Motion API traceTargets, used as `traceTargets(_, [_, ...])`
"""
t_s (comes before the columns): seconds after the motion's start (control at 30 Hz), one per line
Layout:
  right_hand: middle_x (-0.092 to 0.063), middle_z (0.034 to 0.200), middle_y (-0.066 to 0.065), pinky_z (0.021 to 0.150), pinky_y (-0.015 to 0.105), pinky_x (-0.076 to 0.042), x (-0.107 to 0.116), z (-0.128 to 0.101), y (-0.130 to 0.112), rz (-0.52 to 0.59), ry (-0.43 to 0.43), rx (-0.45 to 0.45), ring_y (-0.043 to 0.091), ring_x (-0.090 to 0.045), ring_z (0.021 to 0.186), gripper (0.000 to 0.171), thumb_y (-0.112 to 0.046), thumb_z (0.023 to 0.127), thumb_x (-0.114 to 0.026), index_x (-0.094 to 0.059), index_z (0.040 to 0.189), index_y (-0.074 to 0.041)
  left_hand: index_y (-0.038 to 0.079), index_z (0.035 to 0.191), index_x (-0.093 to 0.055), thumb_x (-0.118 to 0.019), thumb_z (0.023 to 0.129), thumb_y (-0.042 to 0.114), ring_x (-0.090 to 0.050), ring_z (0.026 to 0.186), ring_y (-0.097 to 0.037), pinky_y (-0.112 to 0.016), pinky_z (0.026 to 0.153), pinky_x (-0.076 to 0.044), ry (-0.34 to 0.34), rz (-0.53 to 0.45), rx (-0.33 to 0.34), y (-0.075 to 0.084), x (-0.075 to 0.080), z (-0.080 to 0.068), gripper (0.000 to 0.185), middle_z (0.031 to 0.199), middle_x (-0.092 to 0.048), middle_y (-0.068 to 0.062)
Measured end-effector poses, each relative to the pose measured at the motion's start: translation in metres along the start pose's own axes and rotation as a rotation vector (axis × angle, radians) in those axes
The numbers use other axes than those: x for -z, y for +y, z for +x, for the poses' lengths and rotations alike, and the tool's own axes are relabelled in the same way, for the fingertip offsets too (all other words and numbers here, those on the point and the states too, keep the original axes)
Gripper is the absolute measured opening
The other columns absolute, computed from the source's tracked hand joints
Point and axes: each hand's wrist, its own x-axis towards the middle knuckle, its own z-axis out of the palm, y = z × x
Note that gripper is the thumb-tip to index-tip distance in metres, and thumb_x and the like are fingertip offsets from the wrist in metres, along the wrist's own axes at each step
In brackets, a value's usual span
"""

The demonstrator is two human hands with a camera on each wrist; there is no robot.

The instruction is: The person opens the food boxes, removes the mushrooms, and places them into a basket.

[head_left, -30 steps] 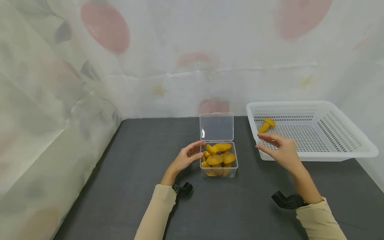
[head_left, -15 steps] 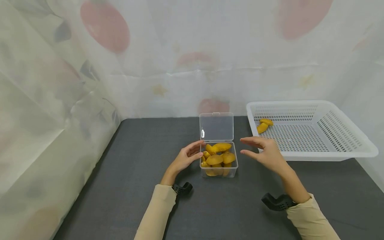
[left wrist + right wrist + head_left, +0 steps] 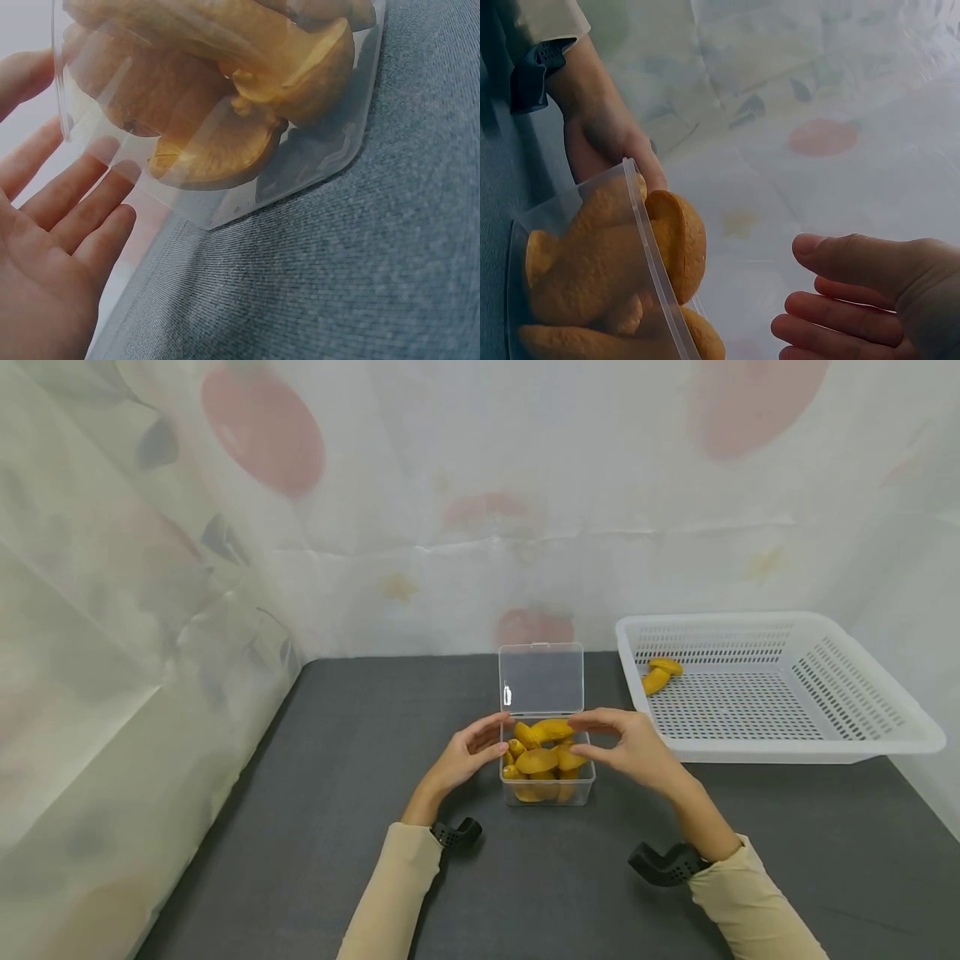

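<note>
Right hand (image 3: 633, 747) moved over box (image 3: 547, 781), open.

soft even light; wrist views blurred close-up

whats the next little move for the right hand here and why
Probably lower the right hand a little and pinch the top yellow mushroom piece in the clear box. Its fingers are open just above the pile and hold nothing, the lid stands open, the left hand rests against the box's side, and one piece lies in the white basket.
</note>
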Motion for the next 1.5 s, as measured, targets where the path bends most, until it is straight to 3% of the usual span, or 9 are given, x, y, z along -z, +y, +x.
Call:
traceTargets(0.4, [-0.069, 0.115, 0.025, 0.09, 0.05, -0.056, -0.016, 0.01, -0.001, 0.089, -0.083, 0.021, 0.038, -0.067, 0.104, 0.04, -0.005, 0.081, -0.075, -0.065, 0.117, 0.008, 0.009, 0.146, -0.041, -0.056, 0.097, 0.008, -0.041, 0.141, -0.033, -0.049, 0.119, -0.034, 0.009, -0.003, 0.032, 0.001, -0.001, 0.0, 0.052, 0.147, -0.047, -0.019])
traceTargets(0.67, [-0.069, 0.112, 0.026, 0.087, 0.047, -0.058, -0.027, 0.016, 0.002, 0.131, -0.128, 0.042, 0.04, -0.068, 0.102, 0.04, -0.005, 0.078, -0.078, -0.066, 0.114, 0.008, 0.01, 0.147, -0.04, -0.056, 0.097, 0.008, -0.041, 0.142, -0.033, -0.049, 0.119, -0.033, 0.004, 0.005, 0.033, 0.0, 0.0, 0.001, 0.052, 0.147, -0.047, -0.019])
traceTargets(0.93, [-0.07, 0.11, 0.024, 0.083, 0.043, -0.06, -0.034, 0.016, 0.005, 0.095, -0.139, 0.075, 0.038, -0.069, 0.097, 0.038, -0.008, 0.078, -0.078, -0.067, 0.112, 0.007, 0.011, 0.147, -0.04, -0.058, 0.097, 0.016, -0.041, 0.142, -0.033, -0.047, 0.119, -0.034, 0.002, 0.004, 0.029, 0.003, -0.001, -0.001, 0.053, 0.148, -0.047, -0.018])
traceTargets(1.17, [-0.07, 0.112, 0.023, 0.083, 0.038, -0.06, -0.034, 0.015, 0.008, 0.133, -0.179, 0.064, 0.033, -0.07, 0.098, 0.04, -0.009, 0.079, -0.078, -0.067, 0.115, 0.006, 0.007, 0.147, -0.039, -0.058, 0.097, 0.014, -0.041, 0.141, -0.035, -0.048, 0.118, -0.035, 0.003, 0.022, 0.007, 0.002, -0.001, -0.001, 0.053, 0.147, -0.046, -0.021])
traceTargets(1.5, [-0.071, 0.114, 0.016, 0.085, 0.036, -0.06, -0.034, 0.016, 0.016, 0.037, -0.23, 0.049, 0.029, -0.068, 0.1, 0.04, -0.016, 0.079, -0.079, -0.069, 0.115, -0.001, 0.007, 0.146, -0.04, -0.058, 0.097, 0.014, -0.041, 0.141, -0.035, -0.049, 0.118, -0.034, 0.001, 0.018, 0.004, -0.001, -0.001, 0.0, 0.053, 0.147, -0.046, -0.021])
